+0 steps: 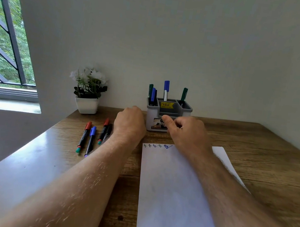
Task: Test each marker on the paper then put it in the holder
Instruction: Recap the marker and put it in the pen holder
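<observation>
A grey and white marker holder stands at the back of the wooden table. Several green- and blue-capped markers stand in it, such as a blue one and a green one. Several more markers lie at the left: a red-capped one, a blue-capped one, another red-capped one and a dark one. The white paper has small scribbles along its top edge. My left hand hovers between the loose markers and the holder, fingers curled down, nothing seen in it. My right hand is in front of the holder, thumb out, fingers loosely curled, holding nothing.
A white pot of white flowers stands at the back left against the wall. The wooden table meets walls behind and on the right. A barred window is at the far left.
</observation>
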